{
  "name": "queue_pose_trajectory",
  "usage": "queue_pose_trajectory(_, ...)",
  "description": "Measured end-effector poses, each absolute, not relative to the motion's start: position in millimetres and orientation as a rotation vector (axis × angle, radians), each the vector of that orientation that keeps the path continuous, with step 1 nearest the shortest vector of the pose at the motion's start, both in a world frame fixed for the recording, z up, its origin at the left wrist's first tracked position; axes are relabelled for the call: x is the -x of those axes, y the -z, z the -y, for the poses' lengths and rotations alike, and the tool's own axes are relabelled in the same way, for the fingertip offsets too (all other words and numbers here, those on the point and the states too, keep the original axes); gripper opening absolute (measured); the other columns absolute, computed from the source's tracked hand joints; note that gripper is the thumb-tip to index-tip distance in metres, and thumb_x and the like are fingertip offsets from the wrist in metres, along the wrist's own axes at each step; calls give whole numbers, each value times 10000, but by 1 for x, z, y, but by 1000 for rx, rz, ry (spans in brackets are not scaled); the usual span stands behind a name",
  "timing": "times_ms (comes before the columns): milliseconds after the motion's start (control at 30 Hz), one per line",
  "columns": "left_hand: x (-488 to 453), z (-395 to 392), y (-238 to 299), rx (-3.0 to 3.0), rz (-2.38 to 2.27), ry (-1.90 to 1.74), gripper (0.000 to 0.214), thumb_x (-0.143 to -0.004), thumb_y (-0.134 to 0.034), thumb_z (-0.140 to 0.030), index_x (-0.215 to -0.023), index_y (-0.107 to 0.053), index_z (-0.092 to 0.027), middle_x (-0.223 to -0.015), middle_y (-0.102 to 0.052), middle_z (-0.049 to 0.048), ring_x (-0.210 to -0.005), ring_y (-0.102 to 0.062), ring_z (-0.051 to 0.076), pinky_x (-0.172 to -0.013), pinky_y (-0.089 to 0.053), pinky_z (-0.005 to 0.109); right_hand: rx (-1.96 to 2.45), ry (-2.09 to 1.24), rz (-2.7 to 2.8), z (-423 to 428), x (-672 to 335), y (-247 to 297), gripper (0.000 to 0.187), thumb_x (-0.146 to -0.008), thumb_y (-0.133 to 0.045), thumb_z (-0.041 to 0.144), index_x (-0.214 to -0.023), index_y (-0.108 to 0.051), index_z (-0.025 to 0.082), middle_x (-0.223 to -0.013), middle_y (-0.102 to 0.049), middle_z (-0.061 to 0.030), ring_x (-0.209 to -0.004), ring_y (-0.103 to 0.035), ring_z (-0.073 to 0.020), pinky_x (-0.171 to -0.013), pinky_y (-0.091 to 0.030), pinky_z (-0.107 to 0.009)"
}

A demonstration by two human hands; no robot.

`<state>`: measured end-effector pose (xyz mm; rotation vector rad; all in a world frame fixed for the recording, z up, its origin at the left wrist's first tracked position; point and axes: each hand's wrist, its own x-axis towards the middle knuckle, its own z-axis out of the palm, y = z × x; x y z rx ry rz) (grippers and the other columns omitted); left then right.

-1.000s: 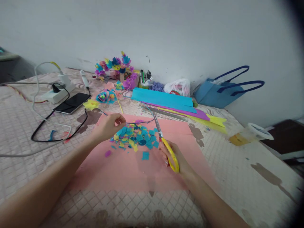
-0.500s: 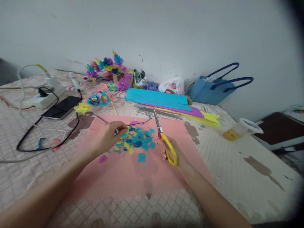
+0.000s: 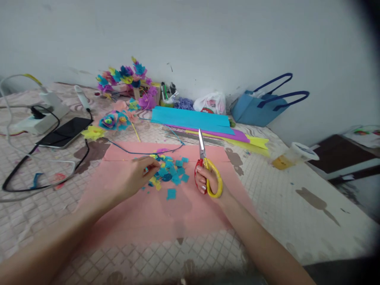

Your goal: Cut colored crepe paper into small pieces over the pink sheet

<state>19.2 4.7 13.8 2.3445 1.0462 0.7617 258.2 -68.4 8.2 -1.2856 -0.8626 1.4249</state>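
My right hand grips yellow-handled scissors, blades closed and pointing up and away. My left hand rests on a pink paper sheet, its fingertips pinched at the left edge of a pile of small blue, yellow and purple paper scraps. What the fingers hold is too small to make out. A thin blue wire curves across the sheet's far edge behind the pile.
Rolled blue, purple and yellow paper lies behind the sheet. Paper flowers, a phone, a power strip with cables, a blue bag, a white plastic bag and a plastic cup stand around. A wall is close behind.
The left hand slid from the wire down into the scrap pile. The right hand turned the scissors more upright and drew them a little toward the pile.
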Motion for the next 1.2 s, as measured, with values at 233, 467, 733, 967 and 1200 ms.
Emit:
queue_pose_trajectory(233, -31, 13, -9, -2449, -867, -611, 171, -901, -466, -195, -916, -636, -197, -898, -676, 41, -772, -621, 171, -664, -463, 272, 1293, -1438, 847, 74, -254, -4, 437, -649, -724, 535, -676, -409, 232, -443, -319, 111, -341, -303, -66, -306, -287, -198)
queue_pose_trajectory(467, -41, 32, 0, -2489, -896, -445, 173, -839, -507, -141, -902, -659, -194, -956, -615, 73, -910, -600, 248, -756, -461, 358, 1272, -1458, 910, 75, -252, 4, 438, -700, -678, 543, -625, -381, 229, -449, -319, 96, -350, -309, -67, -323, -305, -201)
queue_pose_trajectory(733, -42, 31, -2, -2394, -901, -526, 144, -785, -498, -89, -741, -594, -186, -809, -612, 25, -778, -583, 200, -659, -426, 303, 1205, -1476, 937, 76, -250, 7, 381, -720, -677, 518, -696, -429, 230, -449, -336, 106, -345, -307, -66, -315, -303, -184)
queue_pose_trajectory(967, -42, 24, -10, -2206, -984, -570, 86, -810, -515, -173, -764, -588, -178, -693, -624, 5, -599, -546, 148, -550, -396, 268, 1313, -1343, 1008, 82, -245, -3, 372, -688, -703, 489, -737, -447, 224, -499, -368, 106, -382, -333, -60, -336, -343, -173)
queue_pose_trajectory(1200, -54, 22, -17, -2182, -931, -670, 104, -812, -506, -183, -897, -566, -189, -785, -649, 19, -689, -609, 161, -574, -448, 264, 1375, -1119, 1220, 81, -243, -9, 396, -604, -758, 426, -786, -481, 209, -714, -519, 37, -562, -463, -101, -448, -399, -214)
